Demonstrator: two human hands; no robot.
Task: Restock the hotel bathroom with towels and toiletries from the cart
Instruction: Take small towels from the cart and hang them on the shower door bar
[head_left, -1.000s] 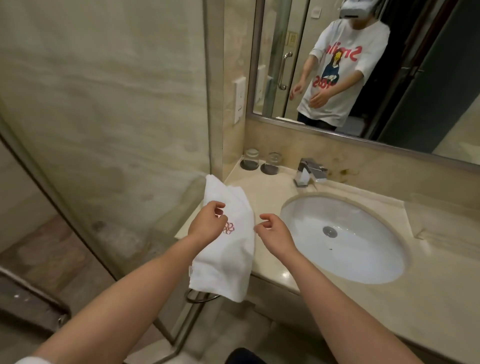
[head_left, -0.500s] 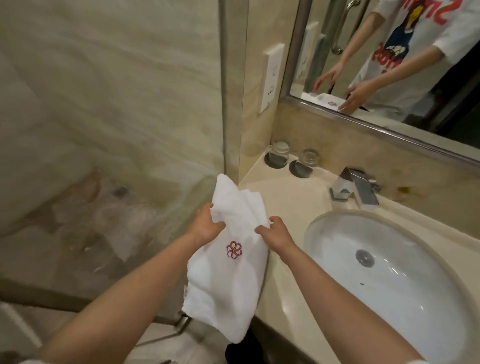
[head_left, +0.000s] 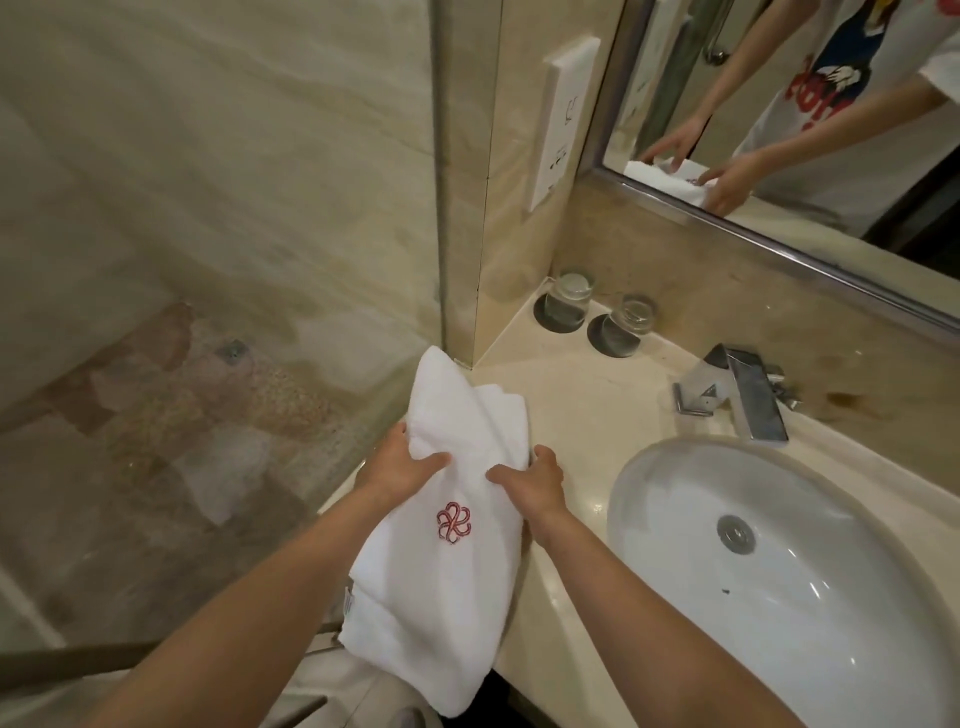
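Note:
A white folded towel (head_left: 447, 582) with a red embroidered flower logo lies over the left end of the beige vanity counter (head_left: 587, 415), its lower half hanging past the front edge. My left hand (head_left: 400, 467) grips the towel's left side, thumb on top. My right hand (head_left: 535, 480) holds its right side, thumb on top and fingers curled round the edge. The towel's upper tip reaches the corner by the glass shower wall.
Two upturned glasses (head_left: 569, 296) (head_left: 631, 317) stand on dark coasters at the counter's back left. A chrome tap (head_left: 748, 400) overhangs the white oval basin (head_left: 810, 587) on the right. The mirror (head_left: 810, 119) runs above; the glass shower partition (head_left: 208, 312) stands on the left.
My right hand, free a second ago, has taken hold of the towel's right side. Both hands have brought the towel up and onto the counter's left end. The view has moved closer.

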